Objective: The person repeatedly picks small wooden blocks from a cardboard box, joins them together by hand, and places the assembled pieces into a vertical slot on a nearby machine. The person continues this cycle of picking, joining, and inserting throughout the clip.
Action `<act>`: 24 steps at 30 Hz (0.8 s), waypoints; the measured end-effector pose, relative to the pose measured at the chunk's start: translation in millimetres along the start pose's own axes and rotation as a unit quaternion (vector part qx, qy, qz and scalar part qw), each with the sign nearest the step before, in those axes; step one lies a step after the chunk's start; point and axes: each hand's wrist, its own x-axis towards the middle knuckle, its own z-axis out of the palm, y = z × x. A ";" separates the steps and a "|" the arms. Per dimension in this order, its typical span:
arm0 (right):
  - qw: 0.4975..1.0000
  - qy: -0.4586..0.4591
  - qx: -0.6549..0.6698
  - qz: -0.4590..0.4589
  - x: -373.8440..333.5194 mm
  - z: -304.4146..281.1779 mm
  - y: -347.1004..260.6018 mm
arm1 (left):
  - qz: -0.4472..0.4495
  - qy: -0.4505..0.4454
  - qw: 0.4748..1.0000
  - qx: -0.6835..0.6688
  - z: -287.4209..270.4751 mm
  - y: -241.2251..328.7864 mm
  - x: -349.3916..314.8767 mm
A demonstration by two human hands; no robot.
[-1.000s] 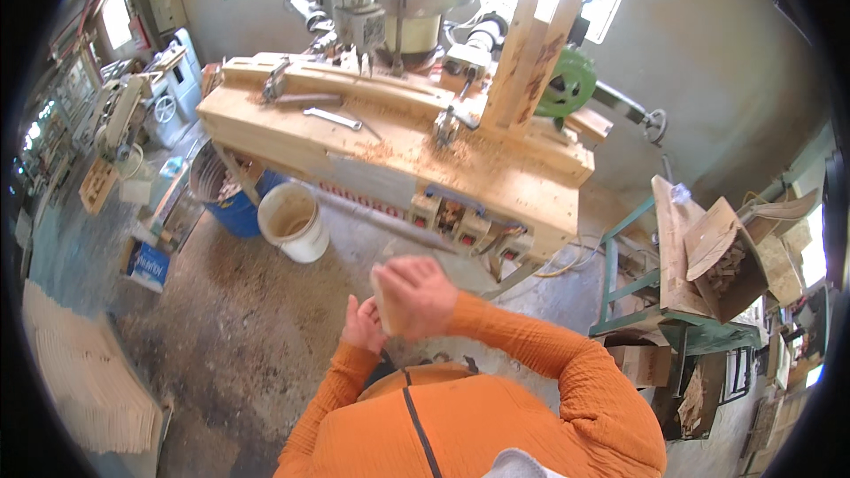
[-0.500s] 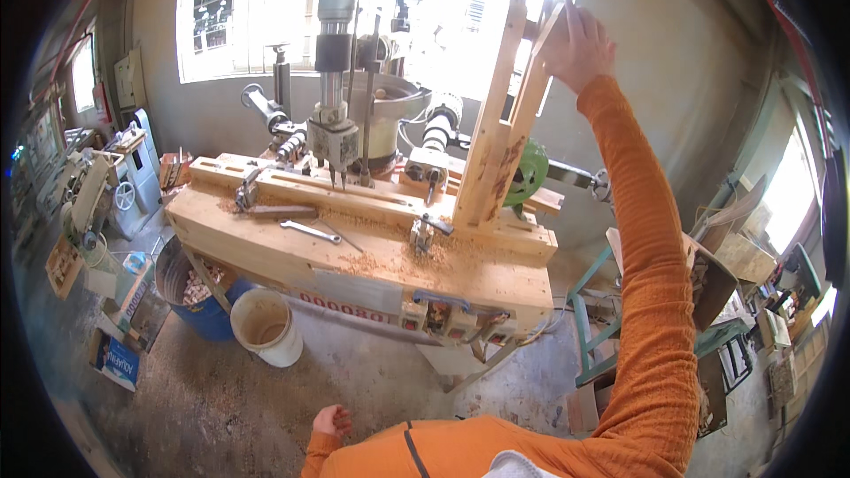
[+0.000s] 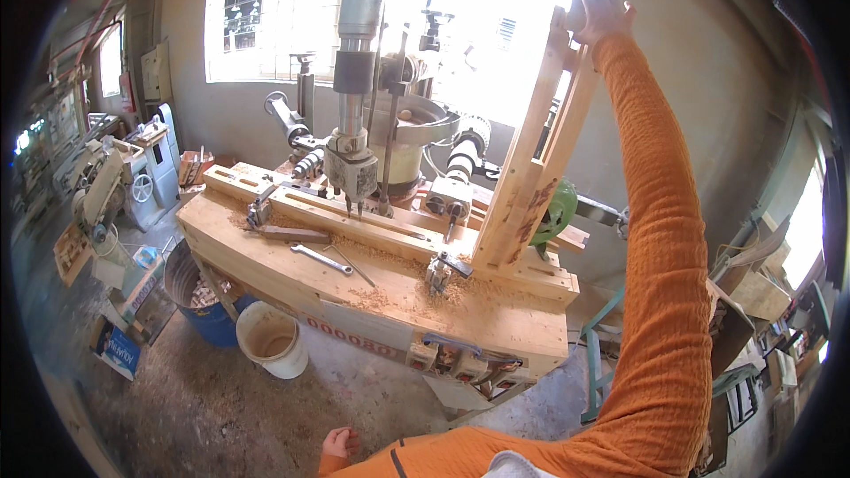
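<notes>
My right hand [image 3: 602, 18] is raised at the top of a tall wooden two-post upright [image 3: 537, 142]. Its fingers bend over the upper end, where a dark shape lies against them; what they grip is unclear. Low in the view, away from the bench, my left hand [image 3: 340, 443] hangs near my body with its fingers curled and nothing visible in it. The upright stands at the right end of a wooden machine bench [image 3: 372, 301]. A drill head [image 3: 351, 164] with two bits points down over the bench's middle.
A wrench [image 3: 320, 258], a thin rod [image 3: 354, 267], clamps and wood shavings lie on the bench. A green wheel [image 3: 558, 212] sits behind the upright. A white bucket [image 3: 271, 341] and a blue drum [image 3: 199, 319] stand at left. Switches [image 3: 460, 358] line the front.
The view has shifted, so the bench sits slightly further right and lower. My right hand has gone from stretched fingers along the upright's top to bent ones over it. My left hand stays low.
</notes>
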 end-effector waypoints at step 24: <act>0.997 0.060 0.026 -0.032 2.0 20.3 9.3 | 0.002 -0.050 0.998 0.026 42.9 -0.7 19.1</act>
